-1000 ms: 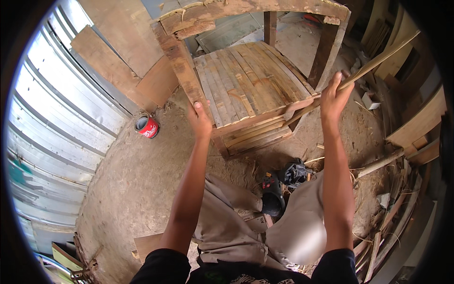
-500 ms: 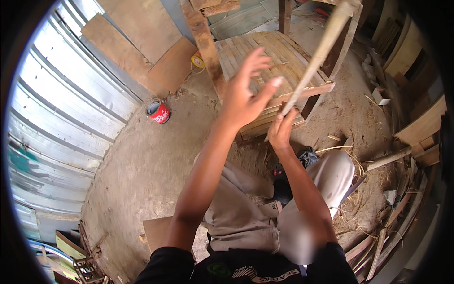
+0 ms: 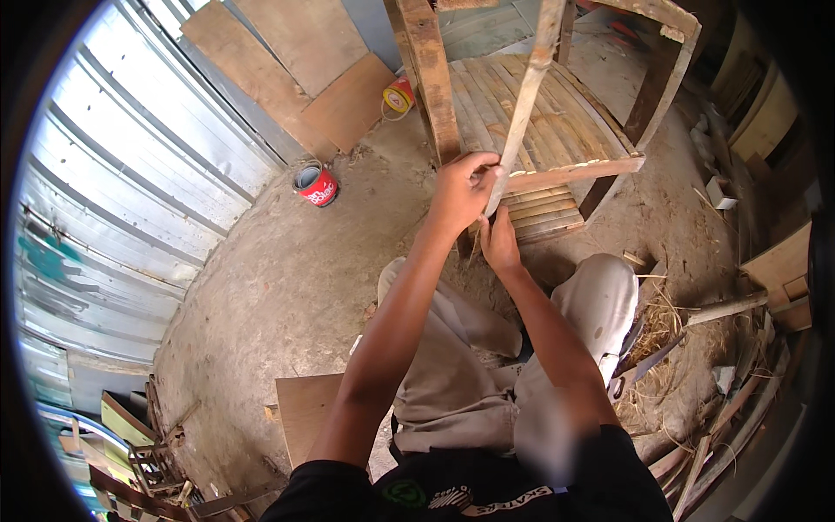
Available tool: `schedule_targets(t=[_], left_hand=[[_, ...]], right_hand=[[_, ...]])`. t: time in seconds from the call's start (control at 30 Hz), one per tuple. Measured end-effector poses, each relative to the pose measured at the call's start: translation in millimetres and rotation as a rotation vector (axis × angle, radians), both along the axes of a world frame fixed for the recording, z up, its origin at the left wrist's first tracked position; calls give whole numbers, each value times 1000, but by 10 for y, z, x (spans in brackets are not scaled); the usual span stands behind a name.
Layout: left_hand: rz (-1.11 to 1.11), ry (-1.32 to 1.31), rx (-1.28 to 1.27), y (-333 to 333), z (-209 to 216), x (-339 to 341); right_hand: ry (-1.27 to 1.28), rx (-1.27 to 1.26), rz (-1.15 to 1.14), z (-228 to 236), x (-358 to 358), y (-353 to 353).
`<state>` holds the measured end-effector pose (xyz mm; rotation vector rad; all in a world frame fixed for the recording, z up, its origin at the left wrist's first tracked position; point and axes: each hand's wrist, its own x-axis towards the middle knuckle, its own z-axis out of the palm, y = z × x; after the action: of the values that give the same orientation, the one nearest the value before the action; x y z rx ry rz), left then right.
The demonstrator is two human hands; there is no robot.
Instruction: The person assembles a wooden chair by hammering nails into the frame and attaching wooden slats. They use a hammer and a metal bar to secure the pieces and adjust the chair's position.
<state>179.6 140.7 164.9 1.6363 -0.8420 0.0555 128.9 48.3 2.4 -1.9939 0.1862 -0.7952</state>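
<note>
A long pale bamboo strip (image 3: 527,96) slants up and away from me, in front of a wooden frame (image 3: 432,83). The curled fingers of my left hand (image 3: 463,193) close on the strip near its lower end. Just below and to the right, my right hand (image 3: 500,244) pinches the strip's bottom end between thumb and fingers. Something thin shows under that hand, too small to make out. Bamboo slats (image 3: 531,113) form a surface inside the frame, with more slats lower down.
A red paint can (image 3: 315,184) stands on the floor to the left, and a yellow and red tin (image 3: 398,94) is farther back. Plywood sheets (image 3: 261,74) lean on the metal wall. Shavings (image 3: 657,335) and timber pieces (image 3: 726,309) lie at the right.
My left hand, raised with fingers spread before, has come down and closed on the strip's lower end. The strip now stands more upright. My view has shifted a little left.
</note>
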Motion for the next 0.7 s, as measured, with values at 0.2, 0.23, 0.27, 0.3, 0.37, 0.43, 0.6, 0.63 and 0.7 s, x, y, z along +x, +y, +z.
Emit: schedule_targets(t=[0.2,0.23,0.27,0.3,0.37,0.43,0.6,0.63,0.7], left_hand=[[71,-5,61,125,-279,100],[79,-18,52,144,-302,83],[88,-35,41,160,-311,66],[98,-61,26,171,-306,62],[176,-75,35,177,-283,35],[205,2,26,168,-246,40],[280,-45,27,139,-219,81],[287,-43,30,138,-229,83],[268,-47,2,136,-252,79]], right_hand=[[253,-15,-21,-30,9,-74],[286,-11,-16,-27,6,-72],[325,-16,-22,-23,7,-65],[352,-23,-28,-22,7,-43],[344,-47,-28,-14,29,-1],[337,-56,-18,-11,58,41],[361,-93,-42,-41,120,86],[358,-94,-45,-49,131,88],[365,-102,-54,-63,148,91]])
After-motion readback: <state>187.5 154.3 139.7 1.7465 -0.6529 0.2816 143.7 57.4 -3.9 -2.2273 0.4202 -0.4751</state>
